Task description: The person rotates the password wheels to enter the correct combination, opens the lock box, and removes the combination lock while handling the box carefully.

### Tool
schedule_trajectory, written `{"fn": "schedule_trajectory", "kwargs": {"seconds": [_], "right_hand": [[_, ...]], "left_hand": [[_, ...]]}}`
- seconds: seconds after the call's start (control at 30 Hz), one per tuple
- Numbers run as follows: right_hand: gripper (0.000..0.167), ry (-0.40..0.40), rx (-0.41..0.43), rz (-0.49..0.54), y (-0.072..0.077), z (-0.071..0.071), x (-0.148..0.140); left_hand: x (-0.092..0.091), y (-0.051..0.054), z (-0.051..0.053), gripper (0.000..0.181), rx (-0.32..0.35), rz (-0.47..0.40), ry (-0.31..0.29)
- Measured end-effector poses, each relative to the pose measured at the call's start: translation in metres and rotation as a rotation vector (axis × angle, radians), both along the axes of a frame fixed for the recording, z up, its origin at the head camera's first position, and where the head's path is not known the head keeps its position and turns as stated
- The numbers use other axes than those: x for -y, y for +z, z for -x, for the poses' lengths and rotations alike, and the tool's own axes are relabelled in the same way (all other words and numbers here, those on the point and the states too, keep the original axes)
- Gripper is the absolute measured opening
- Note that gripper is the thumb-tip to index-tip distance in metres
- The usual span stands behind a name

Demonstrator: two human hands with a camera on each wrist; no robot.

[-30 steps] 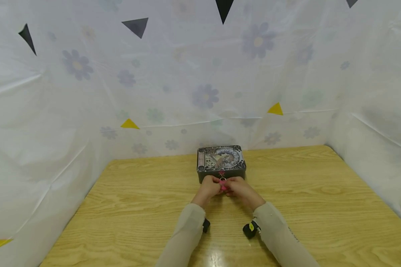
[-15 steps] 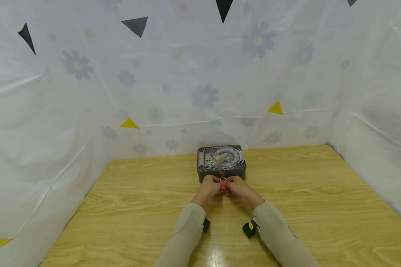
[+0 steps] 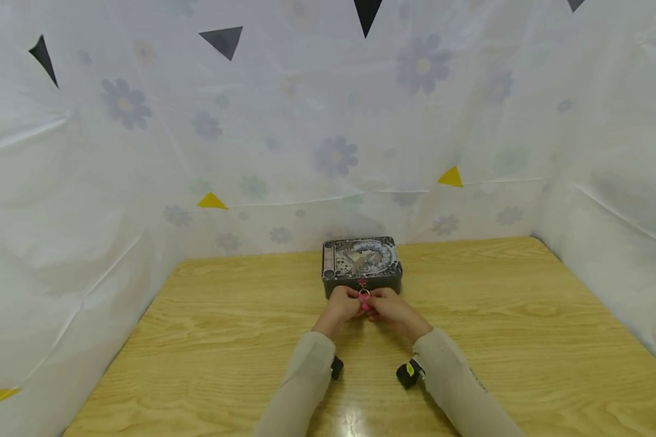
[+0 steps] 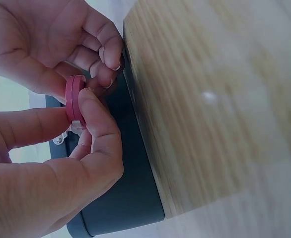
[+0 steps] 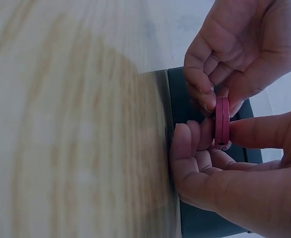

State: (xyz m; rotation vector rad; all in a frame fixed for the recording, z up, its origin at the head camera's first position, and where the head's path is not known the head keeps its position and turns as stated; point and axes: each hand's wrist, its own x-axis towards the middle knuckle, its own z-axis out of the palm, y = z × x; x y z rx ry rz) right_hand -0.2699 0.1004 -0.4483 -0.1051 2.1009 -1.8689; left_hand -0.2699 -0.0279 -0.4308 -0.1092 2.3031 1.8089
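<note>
Tabletop (image 3: 224, 340), w/ dark tin (image 3: 362, 260) near far edge. L hand (image 3: 342, 303) & R hand (image 3: 393, 308), abt equally near, both pinch pink fob (image 3: 364, 302) btwn them, just in front of tin; slim edge runs hand to hand.

Wrist views dim, soft; glare on tabletop (image 3: 369, 364).

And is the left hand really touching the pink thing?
Touching. The left wrist view shows the left hand pinching the pink thing from both sides, skin against it.
</note>
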Motion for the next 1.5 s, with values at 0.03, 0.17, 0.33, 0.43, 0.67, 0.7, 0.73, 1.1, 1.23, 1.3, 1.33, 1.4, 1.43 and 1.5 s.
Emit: {"fn": "schedule_trajectory", "kwargs": {"seconds": [0.03, 0.17, 0.33, 0.43, 0.67, 0.7, 0.73, 1.1, 1.23, 1.3, 1.33, 1.4, 1.43, 1.5], "right_hand": [[0.024, -0.004, -0.001, -0.003, 0.000, 0.000, 0.000], [0.028, -0.029, -0.002, -0.018, -0.002, 0.000, -0.002], [0.032, -0.061, 0.003, -0.037, -0.003, 0.001, -0.006], [0.032, -0.063, 0.005, -0.038, -0.002, 0.000, -0.008], [0.030, -0.054, -0.011, -0.018, 0.003, -0.001, -0.010], [0.030, -0.053, -0.016, -0.021, 0.004, 0.000, -0.011], [0.030, -0.054, -0.016, -0.022, 0.004, 0.000, -0.011], [0.031, -0.058, -0.025, -0.047, 0.004, 0.001, -0.012], [0.030, -0.058, -0.025, -0.052, 0.003, 0.000, -0.011], [0.031, -0.052, -0.029, -0.057, 0.002, -0.001, -0.011], [0.031, -0.050, -0.029, -0.059, 0.003, -0.001, -0.011], [0.031, -0.052, -0.028, -0.064, 0.004, -0.002, -0.010], [0.031, -0.050, -0.029, -0.069, 0.004, -0.002, -0.010], [0.031, -0.047, -0.035, -0.078, 0.006, -0.003, -0.010]], "left_hand": [[0.000, 0.000, 0.000, 0.015, -0.002, -0.002, 0.000], [0.001, 0.001, -0.001, 0.018, 0.004, -0.011, -0.006], [0.004, -0.014, 0.013, 0.021, 0.019, -0.031, -0.014], [0.005, -0.026, 0.022, 0.020, 0.017, -0.041, -0.026], [0.002, 0.003, 0.003, 0.019, 0.022, -0.012, -0.025], [0.001, 0.007, 0.001, 0.018, 0.023, -0.012, -0.024], [0.001, 0.009, 0.000, 0.017, 0.018, -0.004, -0.026], [-0.001, 0.007, -0.001, 0.012, 0.024, 0.025, -0.032], [-0.001, 0.004, -0.002, 0.012, 0.023, 0.001, -0.032], [-0.001, 0.004, -0.002, 0.012, 0.019, -0.005, -0.035], [-0.001, 0.004, -0.003, 0.011, 0.015, -0.004, -0.039], [-0.001, 0.005, -0.003, 0.010, 0.009, 0.004, -0.043], [-0.001, 0.006, -0.004, 0.009, 0.006, 0.008, -0.045], [-0.001, 0.006, -0.004, 0.009, 0.003, 0.012, -0.046]]}}
